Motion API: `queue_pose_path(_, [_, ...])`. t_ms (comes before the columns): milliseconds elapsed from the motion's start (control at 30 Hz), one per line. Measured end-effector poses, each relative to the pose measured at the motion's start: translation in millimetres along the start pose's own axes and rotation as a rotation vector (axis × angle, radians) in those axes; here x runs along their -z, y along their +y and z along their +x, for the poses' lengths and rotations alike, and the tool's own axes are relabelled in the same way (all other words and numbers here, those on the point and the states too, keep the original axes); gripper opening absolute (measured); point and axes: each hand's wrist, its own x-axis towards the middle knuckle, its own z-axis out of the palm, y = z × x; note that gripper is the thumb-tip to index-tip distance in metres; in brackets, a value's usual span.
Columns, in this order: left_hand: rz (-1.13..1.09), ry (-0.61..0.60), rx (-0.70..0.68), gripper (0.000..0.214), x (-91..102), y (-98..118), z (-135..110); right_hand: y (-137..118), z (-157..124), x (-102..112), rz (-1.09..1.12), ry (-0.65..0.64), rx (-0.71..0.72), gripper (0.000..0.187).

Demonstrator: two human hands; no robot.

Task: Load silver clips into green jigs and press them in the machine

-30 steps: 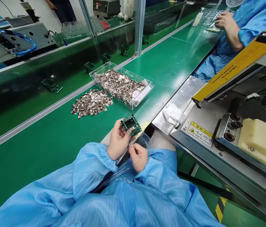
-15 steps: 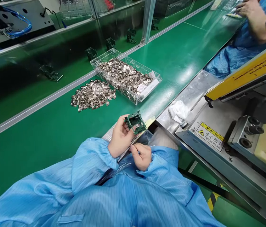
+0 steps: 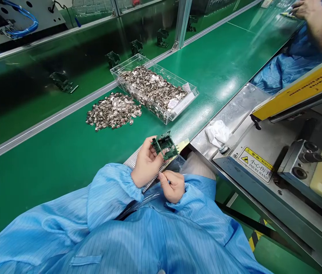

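My left hand (image 3: 147,161) is closed round a small dark green plastic frame (image 3: 165,145), holding it tilted with its hollow middle facing up. A bit of silvery metal shows inside the frame beside my thumb. Just below and to the right, my right hand (image 3: 172,186) is curled with thumb and forefinger pressed together; anything in that pinch is too small to make out. Under both hands is a ridged light-coloured strip or tray (image 3: 133,158), partly covered by them. Beyond them a pile of small metal pieces (image 3: 113,111) lies on the green work surface (image 3: 98,150).
A clear plastic box (image 3: 191,99) full of similar metal pieces stands behind the pile. At right are a machine (image 3: 252,137) with a hand-injury warning label and a crumpled white cloth (image 3: 218,133). A co-worker's hand (image 3: 311,13) is at the far upper right.
The view has shifted slightly. My left hand still holds the green frame, turned a little, and my right hand stays pinched below it.
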Motion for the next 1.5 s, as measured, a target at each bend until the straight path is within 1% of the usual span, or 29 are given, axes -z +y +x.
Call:
queue_pose_path(133, [-0.002, 0.006, -0.006, 0.040, -0.3, 0.6, 0.3, 1.6, 0.3, 0.9, -0.036, -0.023, 0.026, 0.050])
queue_pose_path(333, [-0.008, 0.005, -0.004, 0.039, 0.3, -0.3, -0.5, 2.8, 2.0, 3.8, -0.112, -0.029, 0.111, 0.043])
queue_pose_path(567, [-0.013, 0.005, 0.008, 0.041, 0.3, -2.1, -1.2, 6.8, 0.0, 2.9, -0.202, -0.052, 0.186, 0.043])
queue_pose_path(667, [-0.010, 0.009, 0.008, 0.040, 0.8, -1.7, -0.9, 8.8, 0.2, 4.3, -0.239, -0.093, 0.211, 0.042])
queue_pose_path(800, [-0.024, -0.003, -0.001, 0.039, 1.5, -1.7, 0.1, 8.7, 4.0, 13.0, -0.290, -0.203, 0.236, 0.040])
queue_pose_path(967, [-0.017, 0.004, -0.002, 0.041, 1.5, -2.3, 0.1, 13.1, 5.2, 22.4, -0.376, -0.329, 0.197, 0.042])
queue_pose_path(1133, [-0.042, 0.042, 0.015, 0.043, 1.4, -0.3, 0.4, 31.1, 1.1, 20.8, -0.460, -0.362, 0.090, 0.038])
queue_pose_path(1200, [-0.056, 0.050, 0.027, 0.044, 2.0, 1.7, 0.8, 35.3, -0.5, 22.5, -0.477, -0.359, 0.060, 0.039])
queue_pose_path(1267, [-0.055, 0.057, 0.016, 0.043, 4.6, 3.9, -0.1, 33.1, -1.2, 29.2, -0.480, -0.346, 0.039, 0.041])
queue_pose_path(1367, [-0.033, 0.070, -0.021, 0.041, 13.6, 5.7, -6.3, 15.5, 0.3, 47.8, -0.457, -0.315, 0.037, 0.038])
queue_pose_path(1400, [-0.026, 0.073, -0.029, 0.041, 17.5, 5.6, -9.8, 6.6, 1.5, 54.7, -0.423, -0.276, 0.036, 0.035])
queue_pose_path(1433, [-0.020, 0.076, -0.037, 0.041, 21.4, 5.1, -13.7, -2.9, 3.1, 60.8, -0.372, -0.209, 0.035, 0.032])
queue_pose_path(1500, [-0.014, 0.083, -0.050, 0.041, 27.8, 3.7, -21.6, -22.0, 7.5, 68.2, -0.233, -0.027, 0.045, 0.022])
